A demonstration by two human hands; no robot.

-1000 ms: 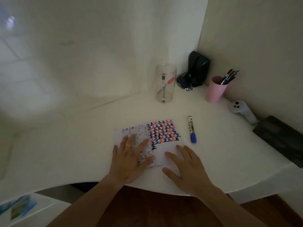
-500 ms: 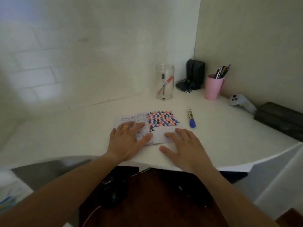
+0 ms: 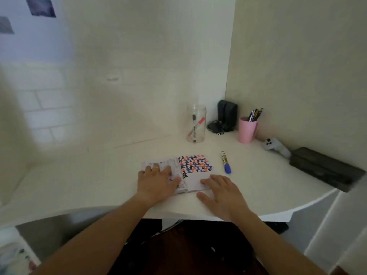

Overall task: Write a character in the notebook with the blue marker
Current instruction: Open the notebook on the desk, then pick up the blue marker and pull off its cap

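An open notebook (image 3: pixel 195 165) lies on the white desk (image 3: pixel 99 175), its right page filled with rows of black, blue and red characters. My left hand (image 3: pixel 156 182) rests flat on the left page, fingers spread, a ring on one finger. My right hand (image 3: pixel 223 193) lies flat on the lower right page and the desk, holding nothing. The blue marker (image 3: pixel 225 162) lies capped on the desk just right of the notebook, blue cap toward me, apart from both hands.
A clear jar (image 3: pixel 196 124) with two markers stands behind the notebook. A pink cup (image 3: pixel 247 130) of pens, a black device (image 3: pixel 227 116) with cables, a white controller (image 3: pixel 276 146) and a dark case (image 3: pixel 325 168) line the right wall. The desk's curved front edge is close to me.
The camera has tilted upward and back, showing more wall. Both hands stay flat on the notebook in the same pose; the marker has not moved.
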